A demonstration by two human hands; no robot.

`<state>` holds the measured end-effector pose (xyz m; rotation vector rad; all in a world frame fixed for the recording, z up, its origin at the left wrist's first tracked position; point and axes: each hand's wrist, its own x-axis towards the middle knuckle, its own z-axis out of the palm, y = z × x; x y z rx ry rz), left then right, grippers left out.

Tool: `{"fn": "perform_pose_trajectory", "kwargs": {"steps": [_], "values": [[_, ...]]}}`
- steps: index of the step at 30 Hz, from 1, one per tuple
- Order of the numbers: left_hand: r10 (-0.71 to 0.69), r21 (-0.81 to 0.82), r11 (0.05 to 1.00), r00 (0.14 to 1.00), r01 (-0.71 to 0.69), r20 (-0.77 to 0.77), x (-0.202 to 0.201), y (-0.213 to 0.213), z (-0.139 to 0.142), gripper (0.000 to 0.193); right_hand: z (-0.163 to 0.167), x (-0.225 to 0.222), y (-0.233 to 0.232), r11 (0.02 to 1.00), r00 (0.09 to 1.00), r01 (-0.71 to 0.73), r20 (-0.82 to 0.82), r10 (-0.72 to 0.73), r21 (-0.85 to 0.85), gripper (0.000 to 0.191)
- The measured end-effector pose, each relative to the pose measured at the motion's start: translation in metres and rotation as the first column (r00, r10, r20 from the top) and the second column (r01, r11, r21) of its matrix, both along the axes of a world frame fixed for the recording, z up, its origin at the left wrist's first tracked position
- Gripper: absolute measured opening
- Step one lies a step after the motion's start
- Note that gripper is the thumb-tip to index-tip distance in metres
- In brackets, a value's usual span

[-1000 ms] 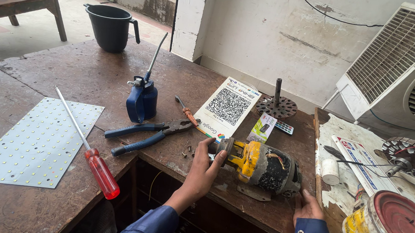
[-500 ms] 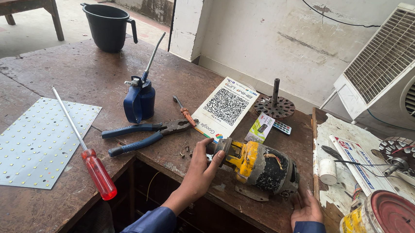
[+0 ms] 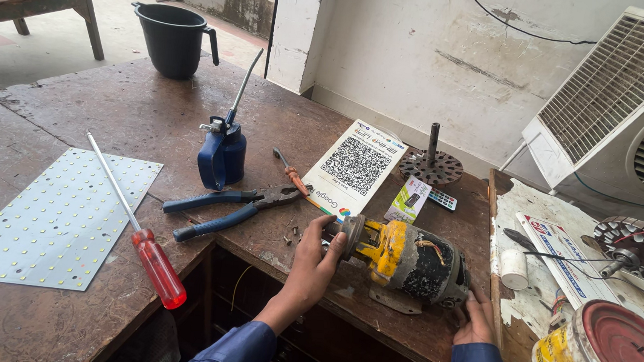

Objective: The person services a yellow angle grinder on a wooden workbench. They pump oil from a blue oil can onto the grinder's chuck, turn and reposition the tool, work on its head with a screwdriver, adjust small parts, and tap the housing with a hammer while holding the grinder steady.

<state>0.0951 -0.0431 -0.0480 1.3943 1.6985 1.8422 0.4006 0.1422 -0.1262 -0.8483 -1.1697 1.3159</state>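
A worn wooden workbench (image 3: pixel 115 114) carries a yellow and black motor (image 3: pixel 407 262) lying on its side at the near edge, close to the bench's right end. The left hand (image 3: pixel 315 260) wraps its fingers around the motor's left end, by the shaft. The right hand (image 3: pixel 476 324) presses against the motor's right base, fingers curled. Blue-handled pliers (image 3: pixel 230 205) lie just left, a red screwdriver (image 3: pixel 144 240) beyond.

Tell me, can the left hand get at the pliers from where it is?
Probably yes: the left hand grips the motor end, and the pliers lie just beside it on open bench, nothing between. It must let go first.
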Motion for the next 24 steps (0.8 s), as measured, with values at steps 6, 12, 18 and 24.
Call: {"fn": "perform_pose_trajectory", "kwargs": {"steps": [6,12,18,24], "values": [[0.019,0.094,0.995,1.0,-0.02,0.006,-0.005,-0.004,0.001,0.038,0.005,-0.01,-0.006,0.988,0.995,0.088,0.059,-0.081,-0.125,0.08],[0.028,0.024,0.999,0.997,-0.03,0.077,-0.008,-0.003,0.004,0.028,0.006,-0.02,-0.004,0.988,0.977,0.122,0.19,-0.101,-0.1,0.1],[0.053,0.179,0.982,0.999,-0.052,-0.003,-0.003,-0.01,0.005,0.026,0.014,-0.026,0.002,0.961,0.953,0.189,0.273,-0.13,-0.201,0.106],[0.025,0.099,0.995,0.999,-0.03,0.048,-0.001,-0.015,0.007,0.025,0.021,-0.022,-0.003,0.947,0.97,0.177,0.213,-0.121,-0.266,0.091]]}}
